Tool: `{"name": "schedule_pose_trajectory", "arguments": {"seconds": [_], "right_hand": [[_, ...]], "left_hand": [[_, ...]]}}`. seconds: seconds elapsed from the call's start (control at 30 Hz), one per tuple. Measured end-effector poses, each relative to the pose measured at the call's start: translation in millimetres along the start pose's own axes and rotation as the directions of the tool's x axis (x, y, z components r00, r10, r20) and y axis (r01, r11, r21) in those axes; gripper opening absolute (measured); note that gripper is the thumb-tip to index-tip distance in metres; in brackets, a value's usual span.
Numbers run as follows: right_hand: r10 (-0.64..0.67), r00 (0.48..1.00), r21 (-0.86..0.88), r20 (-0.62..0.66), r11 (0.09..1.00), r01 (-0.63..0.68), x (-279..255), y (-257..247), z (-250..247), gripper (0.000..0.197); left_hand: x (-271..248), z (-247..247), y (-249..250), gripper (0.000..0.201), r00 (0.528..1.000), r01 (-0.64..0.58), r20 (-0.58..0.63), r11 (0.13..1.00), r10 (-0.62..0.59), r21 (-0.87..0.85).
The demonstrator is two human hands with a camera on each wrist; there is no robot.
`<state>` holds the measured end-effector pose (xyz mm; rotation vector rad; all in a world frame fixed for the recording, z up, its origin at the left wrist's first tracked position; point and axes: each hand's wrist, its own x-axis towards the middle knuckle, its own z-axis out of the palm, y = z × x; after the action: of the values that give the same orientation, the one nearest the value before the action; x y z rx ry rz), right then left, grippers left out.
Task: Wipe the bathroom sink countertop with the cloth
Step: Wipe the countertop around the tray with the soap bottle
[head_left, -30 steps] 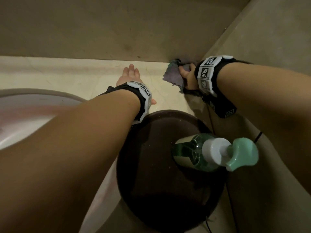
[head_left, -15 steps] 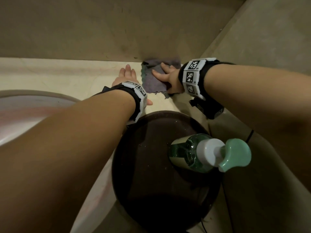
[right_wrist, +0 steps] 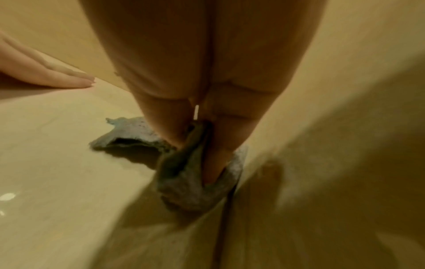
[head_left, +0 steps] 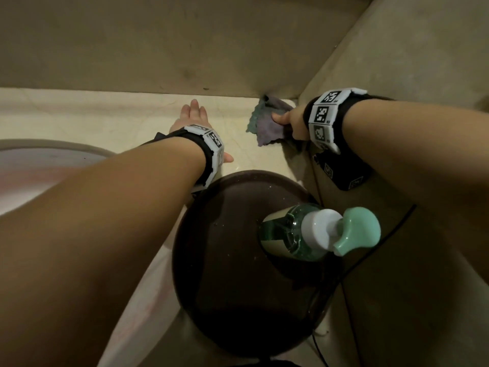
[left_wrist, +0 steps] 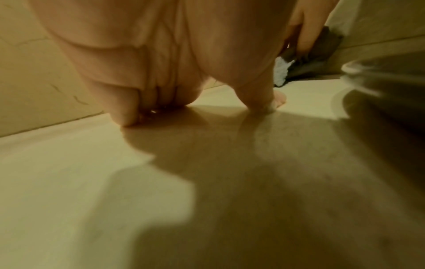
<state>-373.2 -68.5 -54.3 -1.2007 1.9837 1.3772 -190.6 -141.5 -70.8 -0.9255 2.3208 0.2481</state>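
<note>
A grey-purple cloth (head_left: 264,123) with a teal edge lies bunched in the back right corner of the cream countertop (head_left: 105,120). My right hand (head_left: 288,120) grips it there, thumb on top. The right wrist view shows a fold of the cloth (right_wrist: 184,182) pinched between thumb and fingers of that hand (right_wrist: 207,91), pushed against the side wall. My left hand (head_left: 193,117) rests flat on the countertop, fingers straight, a hand's width left of the cloth. In the left wrist view the palm (left_wrist: 161,54) presses the surface, and the cloth (left_wrist: 299,60) shows behind it.
A dark round tray (head_left: 225,260) sits near me on the counter, with a green pump soap bottle (head_left: 304,234) on its right side. The sink basin (head_left: 39,168) curves in at the left. Walls close the back and right. A black cable (head_left: 370,247) runs along the right.
The right hand swept the cloth left along the back wall half a second ago. It has since drawn it back right into the corner. The left hand stayed flat in place.
</note>
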Motion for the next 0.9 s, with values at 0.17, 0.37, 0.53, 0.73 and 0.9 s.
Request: {"name": "schedule_pose_trajectory", "arguments": {"seconds": [0.17, 0.37, 0.53, 0.73, 0.9], "right_hand": [[0.003, 0.998, 0.289, -0.057, 0.957, 0.014, -36.2, 24.1, -8.5, 0.073], [0.127, 0.955, 0.444, -0.267, 0.896, 0.004, -109.6, 42.7, -38.2, 0.041], [0.173, 0.919, 0.571, -0.354, 0.818, 0.066, -160.0, 47.6, -58.9, 0.042], [0.252, 0.84, 0.64, -0.481, 0.755, 0.14, -219.1, 47.2, -73.5, 0.041], [0.344, 0.767, 0.749, -0.542, 0.612, 0.255, -262.6, 42.1, -73.2, 0.037]], "left_hand": [[7.7, -0.8, -2.2, 0.112, 1.0, 0.019, -0.003, 1.0, -0.019, -0.004], [-13.5, -37.8, -4.8, 0.05, 0.987, -0.1, -0.151, 0.962, 0.063, -0.256], [-40.3, -81.1, -5.6, 0.067, 0.968, -0.142, -0.249, 0.895, 0.036, -0.423], [-76.0, -99.1, -5.4, 0.087, 0.91, -0.285, -0.389, 0.899, 0.144, -0.333], [-118.7, -112.0, -8.6, 0.043, 0.816, -0.385, -0.569, 0.832, 0.104, -0.4]]}}
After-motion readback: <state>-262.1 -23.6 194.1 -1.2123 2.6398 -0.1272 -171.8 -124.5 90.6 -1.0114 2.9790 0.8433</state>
